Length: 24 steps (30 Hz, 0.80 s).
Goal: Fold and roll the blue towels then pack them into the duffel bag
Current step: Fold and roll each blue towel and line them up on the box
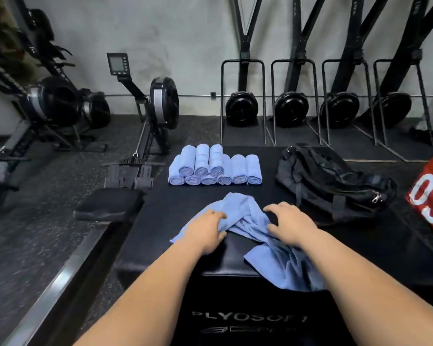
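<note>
Ten fingers [216, 217] on bunched towel [238, 208]

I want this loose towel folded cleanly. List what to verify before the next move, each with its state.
1. The loose towel flat: not ok, it lies crumpled.
2. Hands on it: ok, the left hand and the right hand both touch it.
3. Towel wholly on the box: not ok, a corner hangs over the near edge.
4. The rolled towels out of the way: ok, stacked apart behind.
5. The duffel bag open: cannot tell.
</note>
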Tool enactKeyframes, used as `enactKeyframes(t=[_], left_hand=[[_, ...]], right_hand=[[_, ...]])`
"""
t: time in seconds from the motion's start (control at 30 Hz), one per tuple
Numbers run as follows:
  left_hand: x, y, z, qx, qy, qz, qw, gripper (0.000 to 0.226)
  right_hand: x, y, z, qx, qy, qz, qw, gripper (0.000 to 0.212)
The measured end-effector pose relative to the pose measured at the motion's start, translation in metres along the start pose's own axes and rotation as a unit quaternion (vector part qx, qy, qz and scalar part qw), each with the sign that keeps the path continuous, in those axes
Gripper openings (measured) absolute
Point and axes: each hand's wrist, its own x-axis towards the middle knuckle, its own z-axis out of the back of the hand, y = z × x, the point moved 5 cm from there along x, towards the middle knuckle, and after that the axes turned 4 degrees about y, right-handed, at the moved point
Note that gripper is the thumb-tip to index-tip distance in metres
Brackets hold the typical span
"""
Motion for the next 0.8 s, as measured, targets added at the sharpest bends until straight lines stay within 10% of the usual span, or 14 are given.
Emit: enactKeyframes(t=[0.13, 0.53, 0.8], left_hand=[[-0.011, 0.009, -0.034, 0.049, -0.045, -0.001, 0.998, 0.049], [-0.007, 0.040, -0.023, 0.024, -0.180, 0.089, 0.979, 0.038], [0.000, 0.063, -0.012, 0.103, -0.122, 0.198, 0.967, 0.031]], right_hand=[[0.021, 0.026, -0.044, -0.005, 0.058, 0.051, 0.997, 0.056], [0.036, 0.039, -0.047, 0.109, -0.146, -0.045, 0.982, 0.030], [0.068, 0.011, -0.055, 0.131, -0.056, -0.044, 0.989, 0.031]])
